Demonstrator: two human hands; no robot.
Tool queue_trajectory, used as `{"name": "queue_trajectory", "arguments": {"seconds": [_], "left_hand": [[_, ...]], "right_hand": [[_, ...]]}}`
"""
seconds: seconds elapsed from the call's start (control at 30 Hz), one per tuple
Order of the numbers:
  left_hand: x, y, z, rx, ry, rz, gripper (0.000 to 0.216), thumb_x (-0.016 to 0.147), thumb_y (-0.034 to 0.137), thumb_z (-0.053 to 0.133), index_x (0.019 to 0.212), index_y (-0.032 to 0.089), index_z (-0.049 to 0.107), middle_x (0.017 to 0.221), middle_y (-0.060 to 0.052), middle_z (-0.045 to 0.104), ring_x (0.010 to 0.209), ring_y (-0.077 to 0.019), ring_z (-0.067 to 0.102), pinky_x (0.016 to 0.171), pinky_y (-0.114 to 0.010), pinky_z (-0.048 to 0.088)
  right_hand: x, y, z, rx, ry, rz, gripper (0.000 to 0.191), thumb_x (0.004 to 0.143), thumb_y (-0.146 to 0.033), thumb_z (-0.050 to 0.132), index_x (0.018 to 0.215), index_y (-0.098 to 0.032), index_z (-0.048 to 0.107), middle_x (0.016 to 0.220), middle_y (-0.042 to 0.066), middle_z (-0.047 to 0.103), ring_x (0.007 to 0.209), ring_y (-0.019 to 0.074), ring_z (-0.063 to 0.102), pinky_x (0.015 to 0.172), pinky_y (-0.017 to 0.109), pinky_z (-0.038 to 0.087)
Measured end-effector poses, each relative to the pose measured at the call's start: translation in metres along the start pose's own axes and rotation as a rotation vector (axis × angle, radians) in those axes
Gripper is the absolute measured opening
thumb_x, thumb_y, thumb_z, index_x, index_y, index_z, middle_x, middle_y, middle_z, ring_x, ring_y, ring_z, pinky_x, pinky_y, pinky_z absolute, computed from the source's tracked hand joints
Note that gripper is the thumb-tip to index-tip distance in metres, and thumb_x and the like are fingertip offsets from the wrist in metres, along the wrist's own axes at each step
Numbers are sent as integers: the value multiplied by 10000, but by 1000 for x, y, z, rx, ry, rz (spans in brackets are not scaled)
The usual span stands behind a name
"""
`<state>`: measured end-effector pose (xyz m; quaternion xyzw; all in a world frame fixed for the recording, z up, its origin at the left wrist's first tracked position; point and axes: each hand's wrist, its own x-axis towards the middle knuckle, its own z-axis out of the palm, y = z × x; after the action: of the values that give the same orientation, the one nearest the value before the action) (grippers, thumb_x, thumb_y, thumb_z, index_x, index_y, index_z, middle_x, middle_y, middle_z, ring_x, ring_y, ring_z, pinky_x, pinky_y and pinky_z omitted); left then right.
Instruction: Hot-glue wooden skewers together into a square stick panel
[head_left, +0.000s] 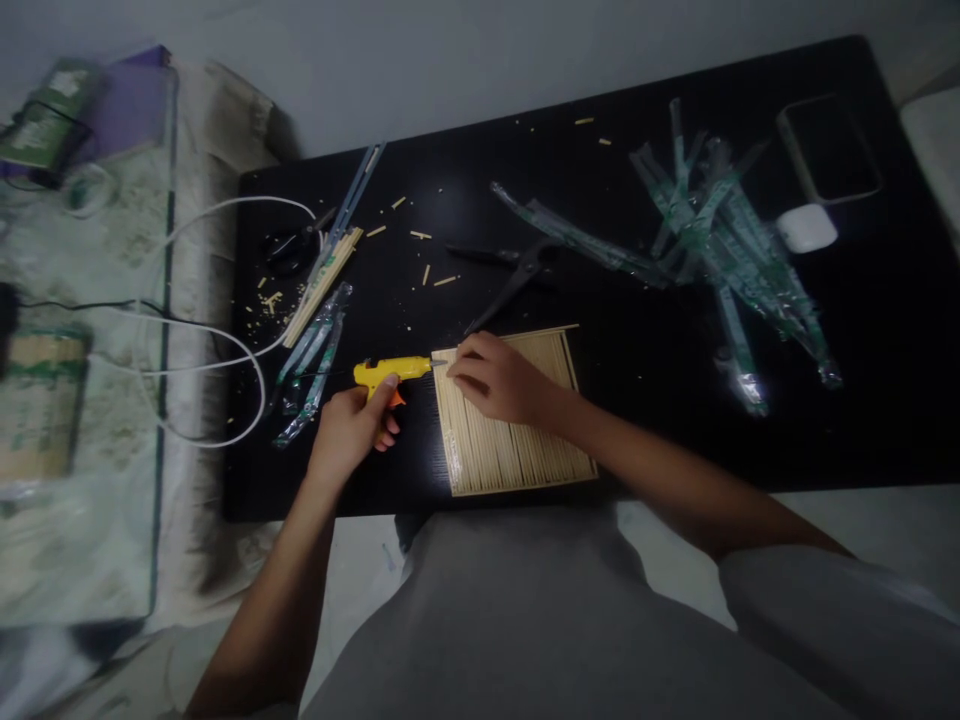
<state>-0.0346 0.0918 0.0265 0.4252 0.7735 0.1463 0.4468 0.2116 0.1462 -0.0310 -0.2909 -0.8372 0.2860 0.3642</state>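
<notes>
Gluing seems to be in hand: left hand (351,428) is clamping its grip on the yellow glue gun (393,371), nozzle touching the upper left edge of the stick mat (517,440), which is lying flat near the front of the black counter (675,400). Right hand (499,382) is resting bunched fingers on that corner; I cannot tell whether it is pinching or only pressing. Next move is likely calling for a steady bead, with those fingers kept clear of the nozzle.

Glossy black table (825,400), yellow plastic glue gun (394,371), pale wooden stick panel (517,450)
</notes>
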Motion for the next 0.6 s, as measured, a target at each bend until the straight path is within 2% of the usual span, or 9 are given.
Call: {"name": "queue_trajectory", "arguments": {"seconds": [0.17,0.3,0.43,0.6], "left_hand": [[-2,-1,0,12,-11,0,576,915,693,606,618,200,618,541,-50,682,436,-159,630,455,-255,506],[-5,0,0,12,-11,-1,594,908,712,604,608,199,612,528,-48,674,428,-160,625,448,-255,499],[-7,0,0,6,-6,7,586,898,719,616,628,199,612,545,-47,687,437,-164,632,446,-255,500],[-10,-2,-1,15,0,-11,580,892,713,622,631,195,614,539,-46,683,440,-161,631,456,-250,503]], "right_hand": [[1,0,0,-22,-53,16,144,995,-154,567,912,-187,680,956,80,623,919,215,544,881,391,494],[3,1,3,-78,-69,23,195,1049,-192,530,915,-182,672,948,77,633,916,214,534,879,378,475],[6,-4,7,-260,-130,38,237,1072,-191,501,903,-156,663,949,94,637,885,224,506,849,378,441],[9,-17,12,-486,-198,103,281,1068,-106,430,907,-152,655,901,104,608,872,250,474,779,385,376]]}}
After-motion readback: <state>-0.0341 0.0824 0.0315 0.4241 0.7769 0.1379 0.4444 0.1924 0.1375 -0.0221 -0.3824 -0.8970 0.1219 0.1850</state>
